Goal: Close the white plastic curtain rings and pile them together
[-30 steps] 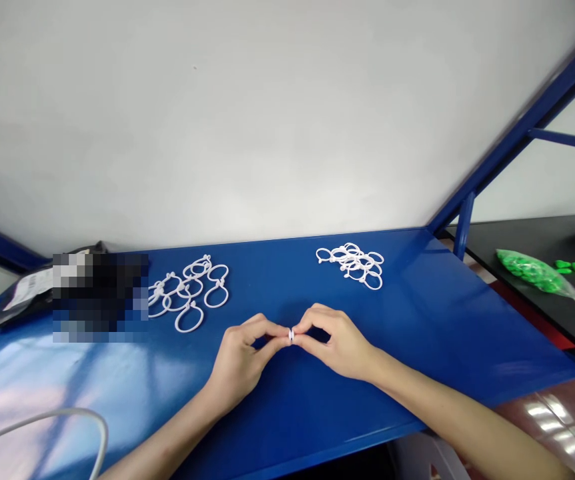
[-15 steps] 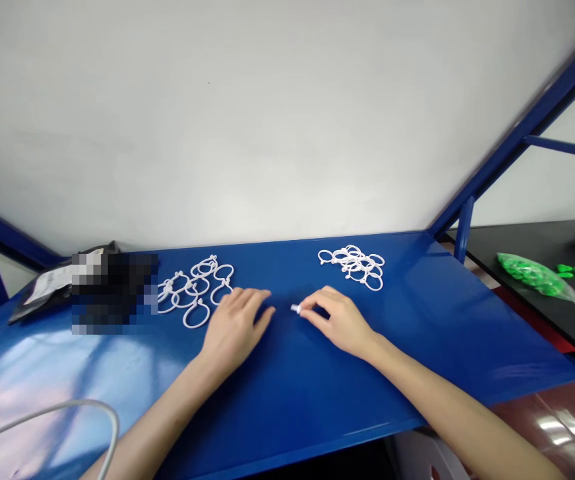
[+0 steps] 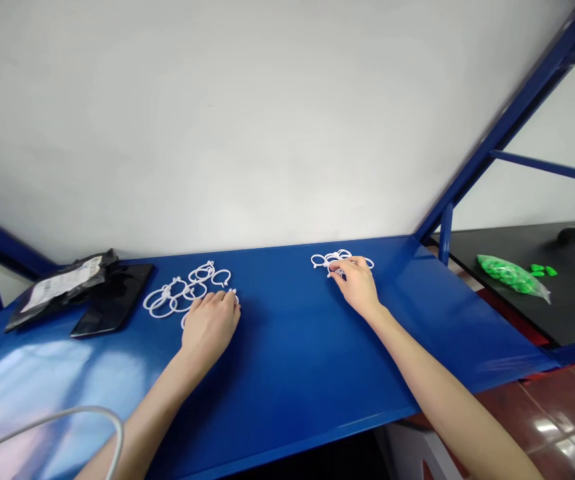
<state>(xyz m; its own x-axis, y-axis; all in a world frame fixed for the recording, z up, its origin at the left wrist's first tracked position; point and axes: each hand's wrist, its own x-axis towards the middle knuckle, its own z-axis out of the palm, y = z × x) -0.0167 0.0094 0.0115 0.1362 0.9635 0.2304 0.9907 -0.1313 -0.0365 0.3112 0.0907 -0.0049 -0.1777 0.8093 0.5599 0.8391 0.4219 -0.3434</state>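
My left hand lies palm down on the blue table. Its fingertips rest on the near edge of a spread of open white plastic rings and partly cover one ring. My right hand reaches to the far side. Its fingers are curled and pinch a small white ring at the edge of a second, tighter pile of white rings. The two hands are well apart.
A black pouch with a white label and a flat black device lie at the far left. A white cable curves at the near left. A blue frame post stands on the right, and beyond it a clear bag of green pieces lies on a black table.
The hands were joined at the table's middle, pinching one small white ring. They have parted: the left went to the left rings, and the right carried the ring to the far right pile.
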